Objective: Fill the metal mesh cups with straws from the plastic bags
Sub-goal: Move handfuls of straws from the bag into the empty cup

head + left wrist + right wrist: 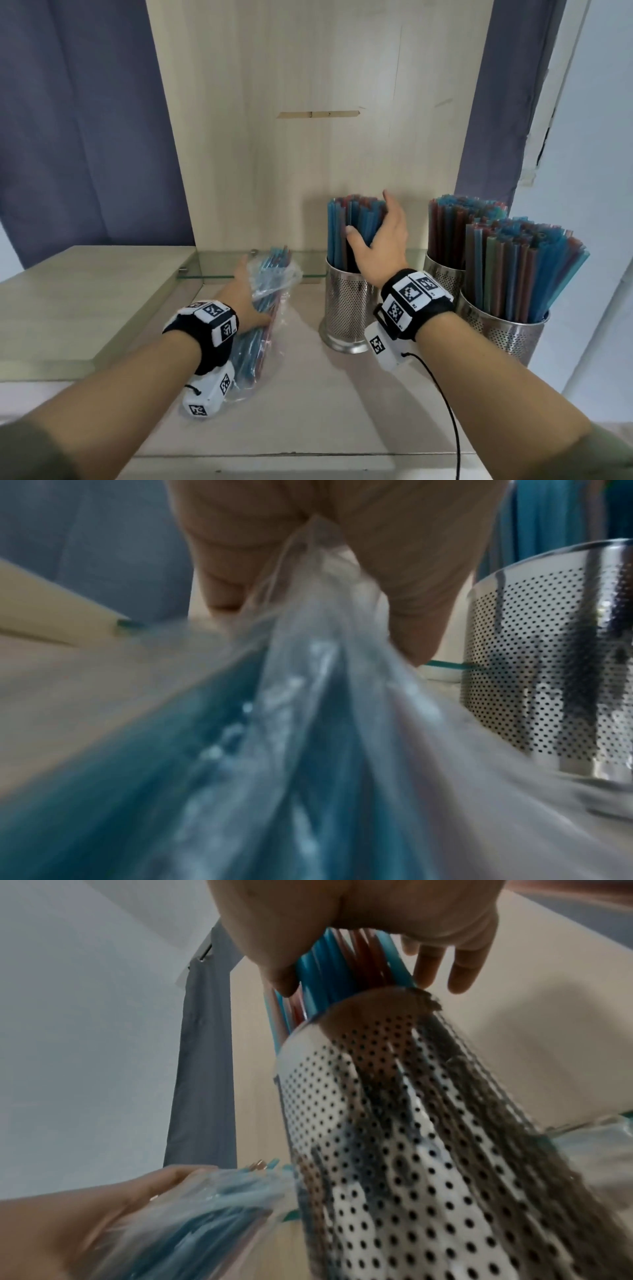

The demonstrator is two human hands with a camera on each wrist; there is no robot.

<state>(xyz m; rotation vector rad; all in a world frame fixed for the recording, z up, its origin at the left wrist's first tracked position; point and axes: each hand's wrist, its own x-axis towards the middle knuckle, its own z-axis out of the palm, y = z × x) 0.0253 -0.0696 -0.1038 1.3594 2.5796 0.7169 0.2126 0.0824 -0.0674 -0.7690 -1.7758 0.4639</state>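
On the pale counter stands a perforated metal cup (346,315) (394,1123) (548,656) with a bundle of blue and red straws (342,226) (342,969) upright in it. My right hand (368,216) (363,980) holds that bundle above the rim, thumb in front and fingers behind. To the left lies a clear plastic bag of straws (267,308) (308,723) (212,1204), its open end pointing away from me. My left hand (248,294) (318,615) grips the bag's crumpled plastic near that end.
Two more metal cups (445,277) (507,332) packed with straws stand at the right. A glass shelf (219,263) runs along the wooden back panel. A raised pale board (85,291) fills the left. A black cable (445,404) hangs from my right wrist.
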